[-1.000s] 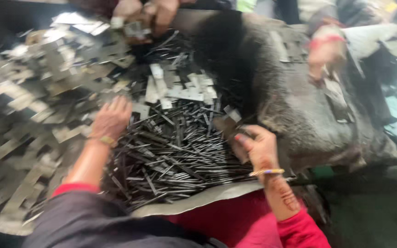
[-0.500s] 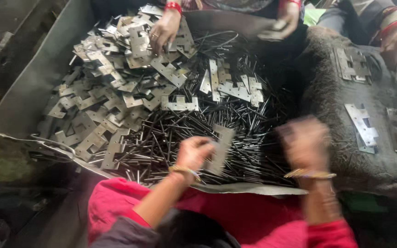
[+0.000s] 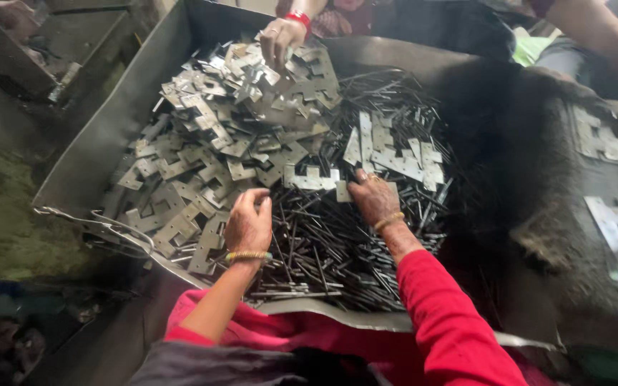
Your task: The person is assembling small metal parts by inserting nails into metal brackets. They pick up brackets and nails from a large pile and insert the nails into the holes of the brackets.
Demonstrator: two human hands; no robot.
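A large grey metal tray [image 3: 101, 150] holds a heap of flat notched metal plates [image 3: 230, 136] on its left and a pile of thin dark metal pins [image 3: 323, 250] on its right. My left hand [image 3: 248, 225] rests palm down where the plates meet the pins, fingers curled, a bangle at the wrist. My right hand [image 3: 373, 200], in a red sleeve, presses on a row of plates [image 3: 312, 179] lying over the pins. Whether either hand grips a piece is hidden under the fingers.
Another person's hand [image 3: 280, 39] with a red bangle reaches into the plates at the tray's far end. A second person's arm [image 3: 609, 43] is at the top right. A dark furry cloth [image 3: 574, 214] with a few loose plates [image 3: 599, 139] lies to the right.
My left hand moved from the pins up to the edge of the plate heap. My right hand came in from the right and settled on the row of plates. The view shifted left.
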